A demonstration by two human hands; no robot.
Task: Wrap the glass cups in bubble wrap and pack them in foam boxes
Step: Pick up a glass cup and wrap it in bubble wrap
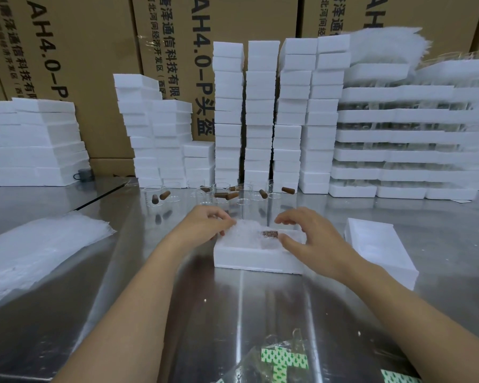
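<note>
The left hand (202, 223) curls its grip on the white bubble-wrapped glass cup (246, 232), which is seated in the open white foam box (257, 259) on the shiny steel worktop (177, 299). The right hand (307, 233) hovers over the box, its grip loose, fingers arched, holding nothing. Bare clear glass cups (221, 193) stand just behind.

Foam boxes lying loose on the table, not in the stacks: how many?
2. One open foam box at front centre, holding the wrapped cup; second foam box just right of it, apart; the stacks could hide more.
</note>
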